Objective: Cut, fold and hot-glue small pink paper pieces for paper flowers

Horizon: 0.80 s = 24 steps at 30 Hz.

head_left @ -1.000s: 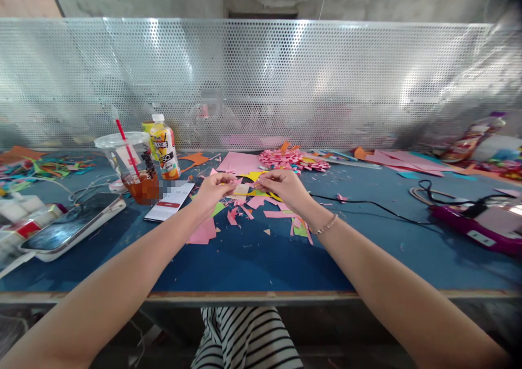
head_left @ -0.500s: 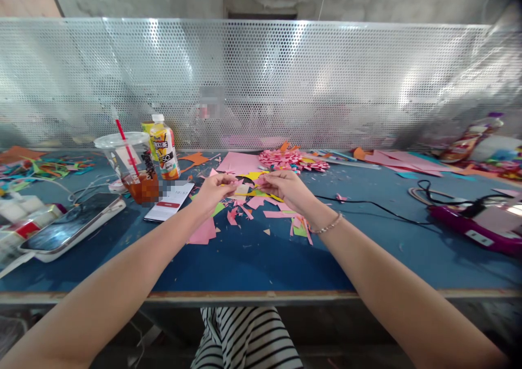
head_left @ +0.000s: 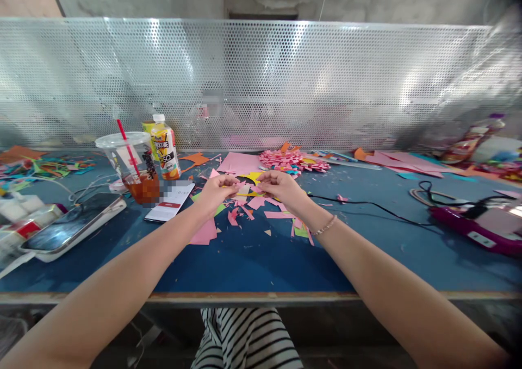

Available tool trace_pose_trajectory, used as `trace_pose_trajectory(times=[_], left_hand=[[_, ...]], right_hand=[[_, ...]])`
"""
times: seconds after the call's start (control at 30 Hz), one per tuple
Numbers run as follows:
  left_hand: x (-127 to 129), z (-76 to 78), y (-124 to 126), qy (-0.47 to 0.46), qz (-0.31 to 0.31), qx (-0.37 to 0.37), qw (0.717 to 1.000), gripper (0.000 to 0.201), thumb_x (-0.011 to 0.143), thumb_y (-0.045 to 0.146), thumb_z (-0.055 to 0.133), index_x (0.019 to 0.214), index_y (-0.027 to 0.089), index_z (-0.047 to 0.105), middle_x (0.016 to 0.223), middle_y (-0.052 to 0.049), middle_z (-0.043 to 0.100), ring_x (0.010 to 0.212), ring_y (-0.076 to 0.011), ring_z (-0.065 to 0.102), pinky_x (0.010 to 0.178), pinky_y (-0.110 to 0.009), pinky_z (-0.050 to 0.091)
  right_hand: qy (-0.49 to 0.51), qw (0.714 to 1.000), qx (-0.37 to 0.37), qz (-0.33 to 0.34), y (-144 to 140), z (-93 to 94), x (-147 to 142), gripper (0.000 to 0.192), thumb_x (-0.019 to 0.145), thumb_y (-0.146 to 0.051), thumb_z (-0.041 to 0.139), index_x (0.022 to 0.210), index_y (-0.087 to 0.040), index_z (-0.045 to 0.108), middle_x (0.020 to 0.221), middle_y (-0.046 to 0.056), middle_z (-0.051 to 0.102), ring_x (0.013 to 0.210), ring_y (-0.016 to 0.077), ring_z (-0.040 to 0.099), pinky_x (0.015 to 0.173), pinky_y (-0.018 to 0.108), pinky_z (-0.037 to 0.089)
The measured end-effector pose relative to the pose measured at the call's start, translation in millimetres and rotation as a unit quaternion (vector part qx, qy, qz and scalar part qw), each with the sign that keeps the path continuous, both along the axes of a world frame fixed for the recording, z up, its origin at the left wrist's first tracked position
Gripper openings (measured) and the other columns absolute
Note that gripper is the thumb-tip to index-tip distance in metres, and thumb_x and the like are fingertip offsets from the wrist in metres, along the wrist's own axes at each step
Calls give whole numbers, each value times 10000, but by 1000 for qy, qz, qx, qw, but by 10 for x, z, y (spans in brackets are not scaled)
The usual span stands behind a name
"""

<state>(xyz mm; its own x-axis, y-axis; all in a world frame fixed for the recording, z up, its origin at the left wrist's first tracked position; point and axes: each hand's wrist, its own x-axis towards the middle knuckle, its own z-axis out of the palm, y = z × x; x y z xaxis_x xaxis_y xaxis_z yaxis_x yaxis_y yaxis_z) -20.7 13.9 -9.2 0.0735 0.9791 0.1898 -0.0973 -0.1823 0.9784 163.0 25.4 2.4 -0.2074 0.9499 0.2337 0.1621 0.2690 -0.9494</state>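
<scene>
My left hand (head_left: 216, 194) is closed in a pinch over the middle of the table, with a small piece of pink paper (head_left: 241, 187) at its fingertips. Just opposite, my right hand (head_left: 282, 191) also has its fingers pinched together; a bit of pink paper seems to be between them, mostly covered by the fingers. A narrow gap separates the two hands. Below and behind them lies yellow paper (head_left: 254, 177) with a curved cut edge. Pink paper scraps (head_left: 256, 202) are scattered under the hands, and a larger pink sheet (head_left: 205, 232) lies below my left wrist.
Behind my hands sit a pink sheet (head_left: 236, 163) and a heap of pink paper strips (head_left: 281, 160). At left stand a lidded drink cup (head_left: 141, 187), a bottle (head_left: 165, 151) and phones (head_left: 171, 200). A black cable (head_left: 375, 203) runs right. A perforated metal screen (head_left: 261, 86) closes the back.
Both hands stay in nearly the same place, their fingers shifting slightly around the small pink paper. My left fingertips have curled a little. The things on the table have not moved.
</scene>
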Motion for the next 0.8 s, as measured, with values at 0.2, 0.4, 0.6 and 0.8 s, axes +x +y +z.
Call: trace_pose_trajectory(times=[0.2, 0.4, 0.6, 0.8], left_hand=[[32, -10, -30, -11, 3, -2, 1000, 163, 602, 121, 648, 749, 134, 579, 688, -1, 554, 616, -81, 532, 627, -245, 437], [61, -9, -67, -21, -16, 10, 1000, 131, 622, 172, 660, 710, 143, 568, 640, 0, 546, 596, -85, 522, 626, -256, 431], [57, -24, -55, -17, -27, 24, 999, 144, 626, 181, 664, 720, 155, 558, 650, 4, 549, 604, -85, 521, 619, -252, 422], [63, -6, -64, -11, -23, 16, 1000, 154, 624, 183, 668, 729, 149, 561, 662, -3, 554, 614, -87, 524, 616, -249, 420]], right_hand=[[45, 999, 29, -12, 5, -49, -54, 143, 618, -232, 674, 729, -162, 619, 647, -5, 599, 572, 75, 558, 574, 212, 475], [71, 997, 8, 24, -55, -33, -111, 204, 602, -252, 701, 736, -157, 580, 693, -4, 597, 629, 89, 594, 659, 241, 517], [48, 998, 3, 29, -97, -19, -136, 174, 627, -222, 673, 728, -164, 544, 654, -16, 577, 597, 90, 604, 640, 244, 531], [52, 998, 2, 34, -95, -26, -135, 187, 630, -230, 671, 745, -165, 538, 663, -15, 587, 606, 93, 614, 665, 255, 537]])
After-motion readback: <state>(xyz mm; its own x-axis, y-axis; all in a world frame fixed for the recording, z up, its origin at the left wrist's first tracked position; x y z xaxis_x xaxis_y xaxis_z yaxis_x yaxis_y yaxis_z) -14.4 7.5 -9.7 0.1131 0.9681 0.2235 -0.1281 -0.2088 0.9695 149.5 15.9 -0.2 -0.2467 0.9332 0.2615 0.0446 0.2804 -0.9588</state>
